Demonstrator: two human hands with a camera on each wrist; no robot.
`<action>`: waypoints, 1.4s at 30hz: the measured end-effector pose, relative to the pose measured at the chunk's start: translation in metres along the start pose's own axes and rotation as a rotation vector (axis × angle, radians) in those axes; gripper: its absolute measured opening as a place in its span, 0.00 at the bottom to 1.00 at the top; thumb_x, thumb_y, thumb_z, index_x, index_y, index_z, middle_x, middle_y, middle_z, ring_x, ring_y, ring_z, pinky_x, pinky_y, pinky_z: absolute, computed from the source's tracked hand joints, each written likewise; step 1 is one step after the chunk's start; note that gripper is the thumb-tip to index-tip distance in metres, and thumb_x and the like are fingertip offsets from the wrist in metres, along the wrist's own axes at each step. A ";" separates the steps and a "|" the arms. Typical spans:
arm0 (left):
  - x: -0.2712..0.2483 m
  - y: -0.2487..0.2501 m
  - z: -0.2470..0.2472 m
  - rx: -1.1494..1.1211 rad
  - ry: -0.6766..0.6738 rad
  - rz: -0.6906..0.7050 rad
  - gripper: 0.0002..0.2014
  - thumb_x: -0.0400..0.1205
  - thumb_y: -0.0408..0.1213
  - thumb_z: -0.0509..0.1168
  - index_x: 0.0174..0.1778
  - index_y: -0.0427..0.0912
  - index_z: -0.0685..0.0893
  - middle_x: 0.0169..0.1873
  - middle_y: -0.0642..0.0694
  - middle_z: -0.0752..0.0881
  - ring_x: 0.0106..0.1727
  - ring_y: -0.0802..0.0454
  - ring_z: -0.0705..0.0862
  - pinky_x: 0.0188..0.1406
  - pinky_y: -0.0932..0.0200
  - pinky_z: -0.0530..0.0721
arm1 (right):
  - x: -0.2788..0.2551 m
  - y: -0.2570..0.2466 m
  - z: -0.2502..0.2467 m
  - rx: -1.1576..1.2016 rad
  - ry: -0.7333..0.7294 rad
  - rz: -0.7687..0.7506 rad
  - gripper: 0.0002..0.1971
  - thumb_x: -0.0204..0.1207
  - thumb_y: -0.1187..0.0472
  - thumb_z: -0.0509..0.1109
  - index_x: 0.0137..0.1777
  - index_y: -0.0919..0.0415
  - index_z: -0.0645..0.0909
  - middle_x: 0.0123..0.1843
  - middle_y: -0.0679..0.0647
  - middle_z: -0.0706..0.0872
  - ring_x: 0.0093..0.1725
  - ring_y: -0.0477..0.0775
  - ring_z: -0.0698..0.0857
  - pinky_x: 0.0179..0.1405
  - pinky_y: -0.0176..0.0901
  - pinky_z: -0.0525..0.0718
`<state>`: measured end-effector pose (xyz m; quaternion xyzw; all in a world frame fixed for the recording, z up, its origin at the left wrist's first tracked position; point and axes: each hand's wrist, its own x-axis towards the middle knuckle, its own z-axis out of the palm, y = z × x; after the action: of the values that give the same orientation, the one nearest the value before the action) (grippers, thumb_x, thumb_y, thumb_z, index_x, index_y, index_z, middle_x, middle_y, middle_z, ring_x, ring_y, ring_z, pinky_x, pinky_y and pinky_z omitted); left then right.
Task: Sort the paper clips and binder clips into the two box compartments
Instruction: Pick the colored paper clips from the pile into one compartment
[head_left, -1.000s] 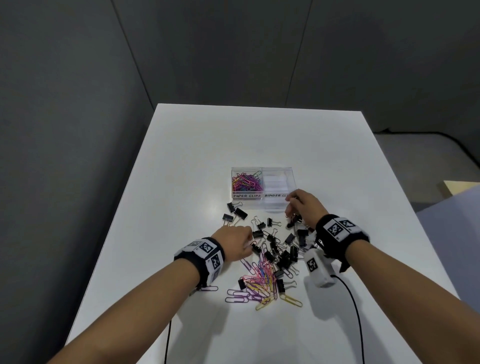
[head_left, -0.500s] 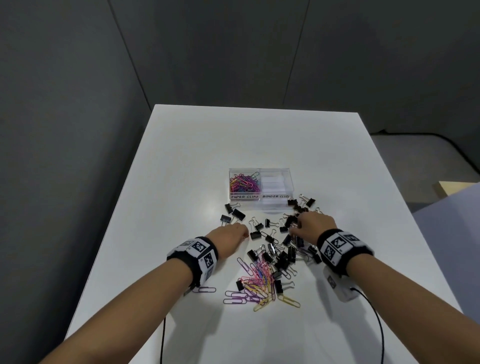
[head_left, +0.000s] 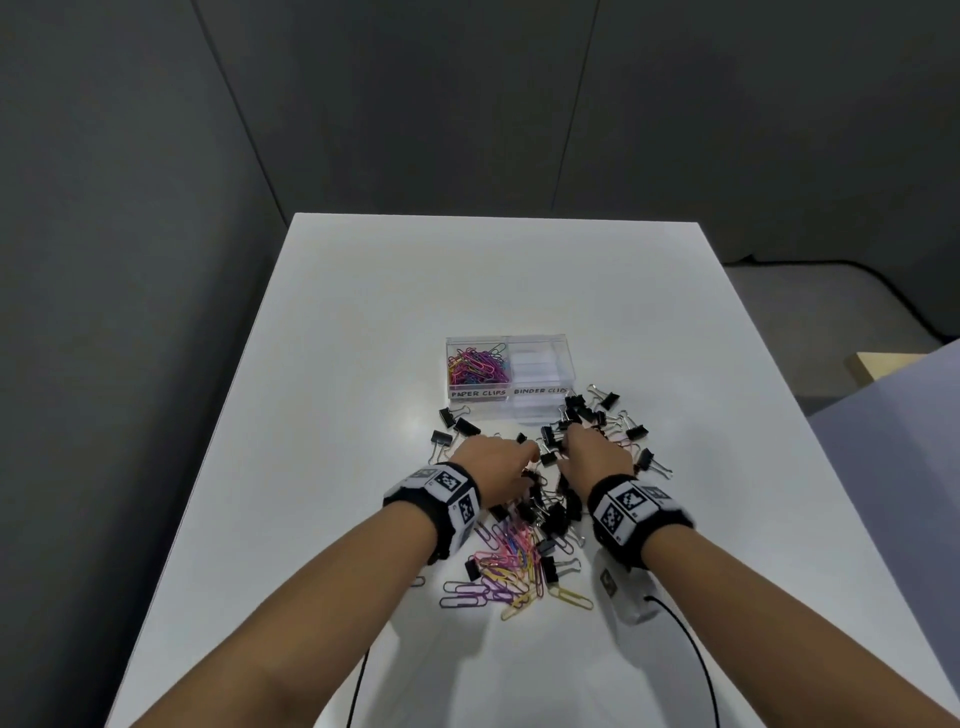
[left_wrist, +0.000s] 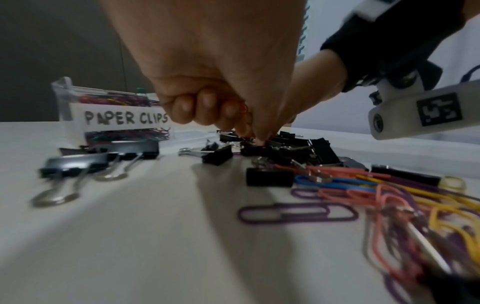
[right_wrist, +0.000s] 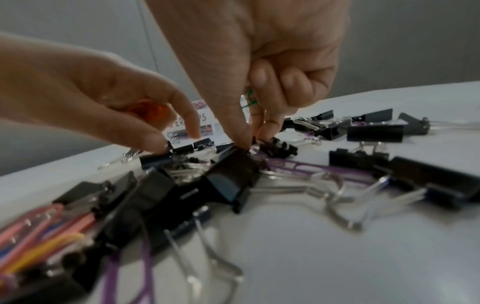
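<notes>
White table (head_left: 363, 364) seen from the head view, grey walls behind. Clear two-compartment box (head_left: 566, 358) set near the middle of the table; left compartment labelled PAPER CLIPS and holding coloured paper clips (head_left: 475, 366); right compartment labelled BINDER CLIPS, with no clips seen in it. Loose black binder clips (head_left: 556, 514) scattered on the table from just in front of the box toward the person, a few lying off to the box's front left and right corners. A heap of loose coloured clips (head_left: 511, 569) lies nearest the person, mixed at its far edge with binder clips. Both hands are lowered into the binder-clip scatter, close together, between the box and the coloured heap. Left hand (head_left: 493, 465): fingers curled, thumb and forefinger tips pressed down among the binder clips; something orange is held in the curled fingers in the wrist views, but what it is cannot be told. Right hand (head_left: 595, 457): outer fingers curled, thumb and forefinger pinched down onto a binder clip (right_wrist: 276, 148) in the pile; a green paper clip (right_wrist: 249, 100) is tucked in the curled fingers. Wristbands with black-and-white markers are worn on both wrists; a white camera unit (head_left: 626, 592) with a cable hangs under the right wrist.
</notes>
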<state>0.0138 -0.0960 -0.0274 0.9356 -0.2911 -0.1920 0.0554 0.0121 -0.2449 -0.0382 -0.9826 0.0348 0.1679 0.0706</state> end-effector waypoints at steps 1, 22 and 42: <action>0.005 0.003 0.000 0.025 -0.009 -0.009 0.18 0.84 0.46 0.58 0.65 0.40 0.75 0.56 0.41 0.87 0.57 0.41 0.85 0.51 0.49 0.82 | 0.000 0.000 0.001 0.021 -0.010 0.017 0.09 0.79 0.62 0.61 0.58 0.62 0.75 0.57 0.58 0.84 0.55 0.62 0.84 0.50 0.48 0.80; 0.002 -0.021 0.003 0.172 -0.053 0.106 0.13 0.85 0.35 0.57 0.63 0.41 0.78 0.58 0.41 0.85 0.56 0.40 0.85 0.51 0.50 0.80 | -0.005 0.012 0.005 -0.074 0.006 -0.104 0.12 0.80 0.55 0.61 0.55 0.62 0.79 0.58 0.56 0.81 0.53 0.60 0.85 0.47 0.48 0.80; -0.003 -0.025 -0.003 -0.098 -0.020 0.010 0.17 0.84 0.27 0.54 0.68 0.41 0.74 0.63 0.40 0.83 0.62 0.42 0.82 0.60 0.50 0.80 | 0.031 0.062 -0.047 0.158 -0.072 0.091 0.15 0.80 0.69 0.50 0.66 0.62 0.67 0.44 0.60 0.83 0.40 0.60 0.81 0.34 0.45 0.75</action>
<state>0.0260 -0.0735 -0.0289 0.9282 -0.2868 -0.2153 0.0993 0.0507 -0.3149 -0.0126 -0.9647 0.0902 0.2029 0.1414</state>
